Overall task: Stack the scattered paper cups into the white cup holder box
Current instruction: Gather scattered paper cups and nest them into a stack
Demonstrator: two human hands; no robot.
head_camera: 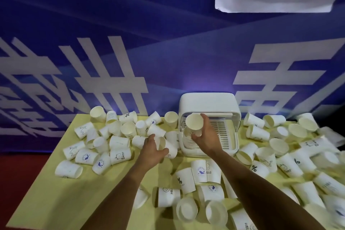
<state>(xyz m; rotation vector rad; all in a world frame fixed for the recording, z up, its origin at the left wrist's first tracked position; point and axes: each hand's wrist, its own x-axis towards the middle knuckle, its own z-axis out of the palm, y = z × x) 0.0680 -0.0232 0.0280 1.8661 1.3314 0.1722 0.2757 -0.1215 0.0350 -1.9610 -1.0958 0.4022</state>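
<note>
- Littering the yellow desk (56,201), scattered paper cups (186,179) lie tipped, likely light and easily crushed; best taken gently round the wall.
- The left grip (155,148) curls round a fallen cup (165,145).
- The right grip (205,136) pinches a second cup (194,124) above the stack (188,139) inside the white cup holder box (209,102) at the desk's far edge.
</note>
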